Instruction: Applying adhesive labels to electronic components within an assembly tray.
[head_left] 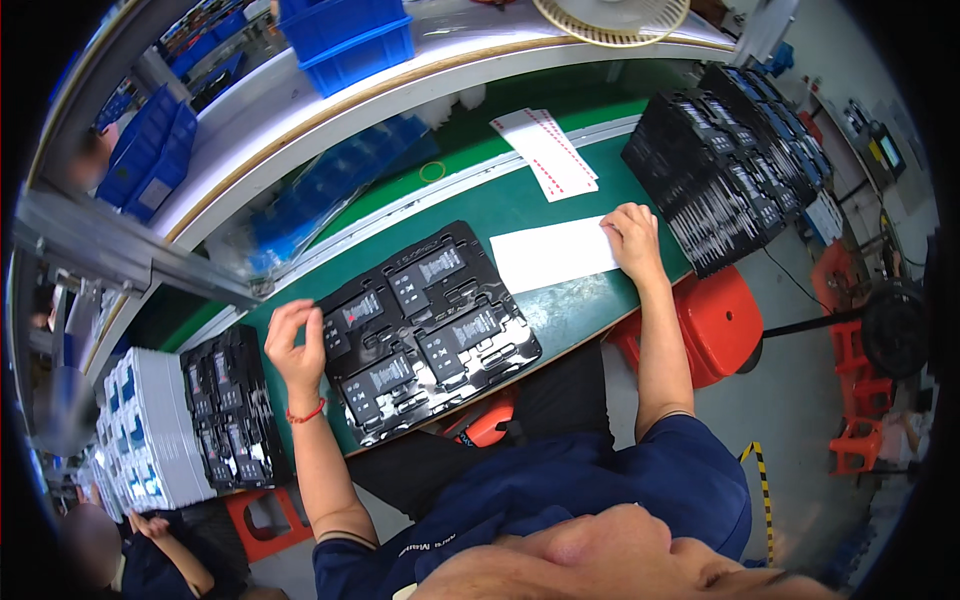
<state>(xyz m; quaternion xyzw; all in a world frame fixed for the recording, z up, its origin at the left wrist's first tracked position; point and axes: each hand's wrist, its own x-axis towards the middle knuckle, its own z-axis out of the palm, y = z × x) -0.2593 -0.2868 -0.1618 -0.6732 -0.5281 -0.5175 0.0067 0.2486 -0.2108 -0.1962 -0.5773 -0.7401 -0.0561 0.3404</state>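
Observation:
A black plastic tray (pixel 405 330) lies on the green bench in front of me, with several flat black battery packs (pixel 460 340) in its pockets. One pack near the tray's left side bears a small red mark (pixel 350 318). My left hand (pixel 295 345), with a red cord at its wrist, is by the tray's left edge. Its fingers are curled toward the thumb; whatever they may hold is too small to make out. To the right of the tray lies a white sheet (pixel 555 254). My right hand (pixel 634 240) pinches the sheet's right end, its fingertips partly hidden.
Another sheet with red marks (pixel 548 150) lies farther back. Stacked black trays (pixel 715 165) stand at the right; a black tray (pixel 232 410) and a white stack (pixel 160 425) are at the left. Blue bins (pixel 350 50) sit on the shelf. Red stools (pixel 718 325) stand below.

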